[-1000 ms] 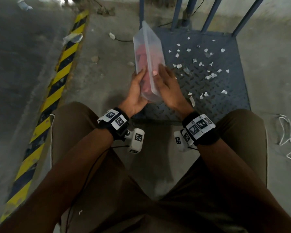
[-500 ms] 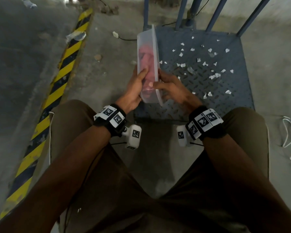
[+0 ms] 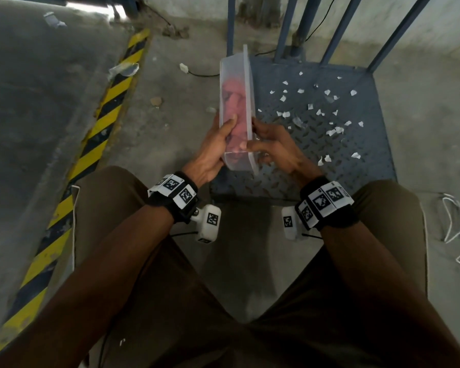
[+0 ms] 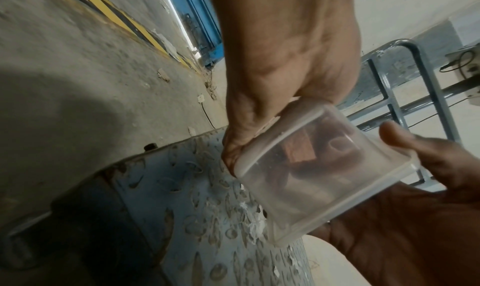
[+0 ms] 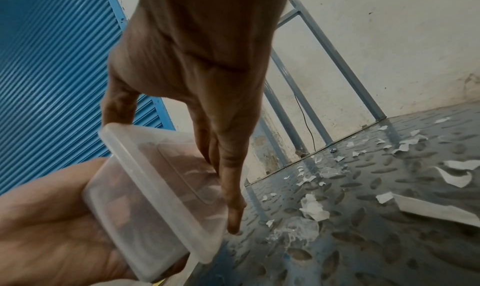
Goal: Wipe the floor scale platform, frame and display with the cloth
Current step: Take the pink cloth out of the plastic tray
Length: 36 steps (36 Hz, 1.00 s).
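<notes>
Seated person, knees apart at 6 o'clock of the head view, both hands up at centre holding a clear plastic container tipped on its side edge, lid facing 3 o'clock. Left hand cups the container's base side, thumb laid flat on the wall facing the camera, fingers wrapped round the underside. Right hand curls on the lid side, thumb and fingertips pinching the lid rim at the near corner; the right wrist view shows the fingers running down across the lid face. Pink-red cloth sits bunched inside the container, seen through the wall; also visible in the left wrist view as a reddish lump. Container hangs over the left edge of the floor scale platform, a blue-grey checker plate filling 12 to 3 o'clock from the hands. White paper scraps litter the plate, mostly at 1-2 o'clock. Blue frame bars rise at the far edge, 12-1 o'clock. Yellow-black hazard stripe runs along the concrete at 9-10 o'clock. White cord loops on the floor at 3-4 o'clock. Whether the lid is sealed or lifted cannot be told.
</notes>
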### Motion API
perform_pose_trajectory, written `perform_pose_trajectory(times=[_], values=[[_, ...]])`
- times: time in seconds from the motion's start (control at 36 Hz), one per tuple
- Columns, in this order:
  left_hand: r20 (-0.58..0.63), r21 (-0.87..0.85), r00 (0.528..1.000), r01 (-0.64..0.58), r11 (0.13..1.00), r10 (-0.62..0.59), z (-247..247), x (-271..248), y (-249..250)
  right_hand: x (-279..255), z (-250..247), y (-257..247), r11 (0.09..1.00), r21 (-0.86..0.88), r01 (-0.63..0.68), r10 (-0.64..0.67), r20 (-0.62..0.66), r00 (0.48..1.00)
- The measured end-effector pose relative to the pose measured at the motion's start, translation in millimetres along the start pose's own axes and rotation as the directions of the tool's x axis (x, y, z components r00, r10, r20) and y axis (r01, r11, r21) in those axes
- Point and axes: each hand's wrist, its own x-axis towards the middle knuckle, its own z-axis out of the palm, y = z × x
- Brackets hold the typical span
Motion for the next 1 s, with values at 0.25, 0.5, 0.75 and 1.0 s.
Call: perform_pose_trajectory(times=[0.25,0.5,0.75,1.0], values=[[-0.006,0.008,1.000,-0.030,1.000,0.030,-5,-2,0,1,3,2,1.000,0.006,0.008,-0.008,0.025,1.000],[-0.013,0.019,1.000,-0.021,1.000,0.021,-8,-6,2,1,2,-2,1.000,-0.003,0.018,-0.017,0.052,0.999],[0.006,0.022,1.000,0.017,1.000,-0.017,-13,-6,2,0,2,2,0.999,-0.008,-0.049,0.049,0.069,0.996],[0.063,-0.106,0.998,0.025,0.994,-0.018,-27,-2,16,0,-13,-1,0.973,0.225,-0.056,0.041,0.070,0.997]])
